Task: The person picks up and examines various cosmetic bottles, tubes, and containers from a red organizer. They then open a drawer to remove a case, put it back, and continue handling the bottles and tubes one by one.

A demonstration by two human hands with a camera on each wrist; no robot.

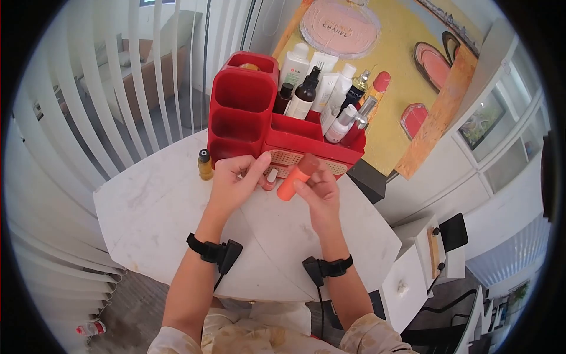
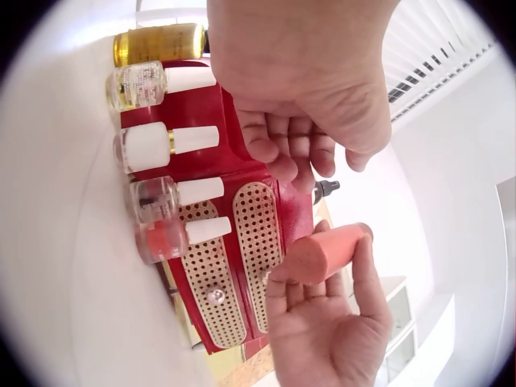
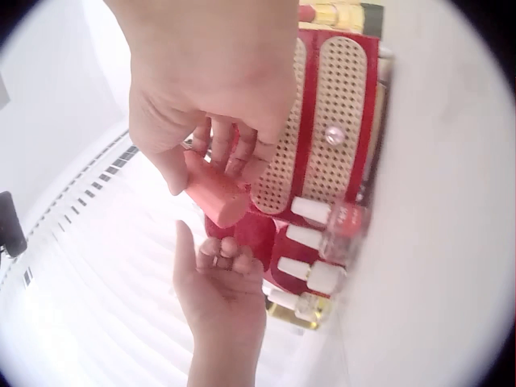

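Observation:
My right hand (image 1: 323,193) pinches a coral-orange cylindrical bottle (image 1: 290,186) with a darker reddish-brown end, held tilted above the white table in front of the red organizer (image 1: 285,124). My left hand (image 1: 234,180) is beside it with fingers loosely bent, and nothing shows in its palm. In the left wrist view, several small nail polish bottles with white caps stand in a row along the organizer's base. The coral nail polish (image 2: 164,239) is at one end. A golden bottle with a black cap (image 1: 205,166) stands at the other.
Lotion, spray and serum bottles crowd the organizer's right compartments, among them a brown spray bottle (image 1: 303,97). Two woven-front drawers (image 2: 256,218) face me. A painted board (image 1: 389,118) leans behind. Vertical blinds (image 1: 118,82) hang at the left.

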